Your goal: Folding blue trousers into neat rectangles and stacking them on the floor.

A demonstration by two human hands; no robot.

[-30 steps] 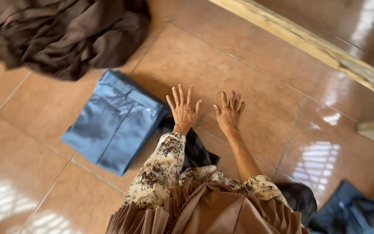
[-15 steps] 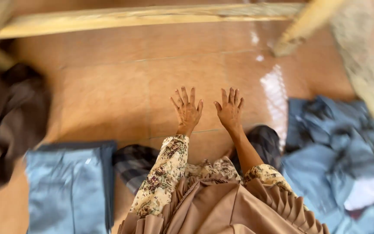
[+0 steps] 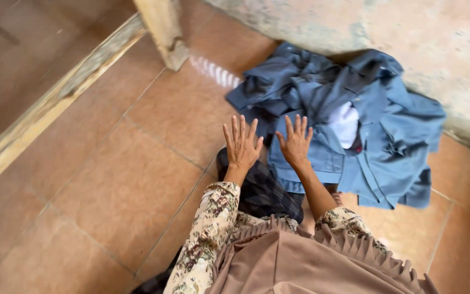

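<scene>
1. At far left, a pale wooden beam (image 3: 55, 98) running diagonally, with bare brown tile floor (image 3: 110, 185) beside it: ample room there.
2. Left hand (image 3: 241, 142) flat, fingers spread, gripping nothing, hovering over the tile and a dark checked cloth (image 3: 262, 190).
3. Right hand (image 3: 296, 141) likewise spread and empty, at the near edge of the rumpled blue garment pile (image 3: 365, 125).
4. Pile unsorted by the look of it, a white piece (image 3: 345, 124) showing in the middle; nothing lifted yet.
5. At right, pile crowded against a rough wall (image 3: 409, 32); little room.
</scene>
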